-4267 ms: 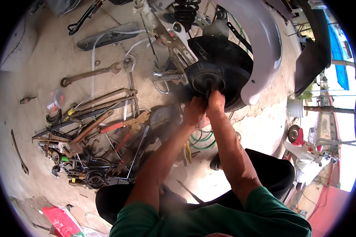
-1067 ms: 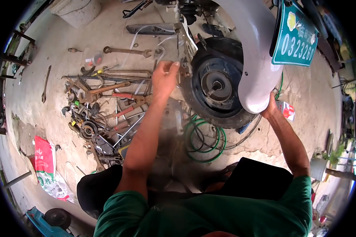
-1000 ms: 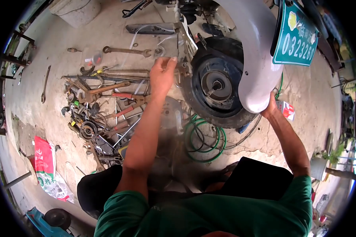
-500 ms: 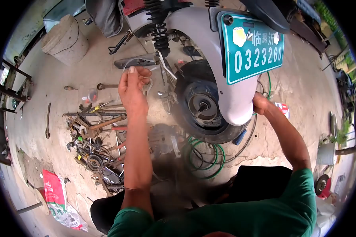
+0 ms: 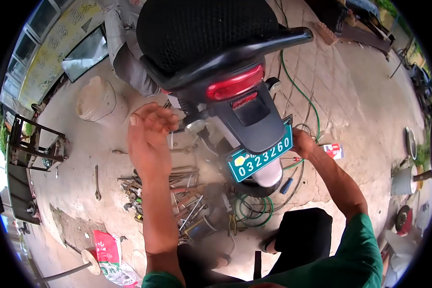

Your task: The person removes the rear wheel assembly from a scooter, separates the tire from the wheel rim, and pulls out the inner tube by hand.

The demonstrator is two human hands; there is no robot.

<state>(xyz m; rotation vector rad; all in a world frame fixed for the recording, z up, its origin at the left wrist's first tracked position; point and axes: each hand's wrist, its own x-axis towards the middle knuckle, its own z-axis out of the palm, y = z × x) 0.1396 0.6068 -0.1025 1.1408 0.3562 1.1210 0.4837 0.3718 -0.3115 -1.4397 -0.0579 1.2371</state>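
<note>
Scooter [image 5: 257, 132] beside left hand [image 5: 150, 144], fingers [image 5: 154, 115] half open

The seat [image 5: 206, 36] is black with a mesh pattern, the tail light [image 5: 235, 83] glossy red. White digits and a yellow-and-white flower mark the teal plate [image 5: 261, 156]; the fender [image 5: 268, 174] is pale grey. The hose [image 5: 317, 116] is green, the screwdriver handle [image 5: 286, 185] blue, the box [image 5: 333, 150] red and white. Toward the tan-grey floor's [image 5: 365, 125] near left corner, the bag [image 5: 108, 247] is red, white and green.
</note>
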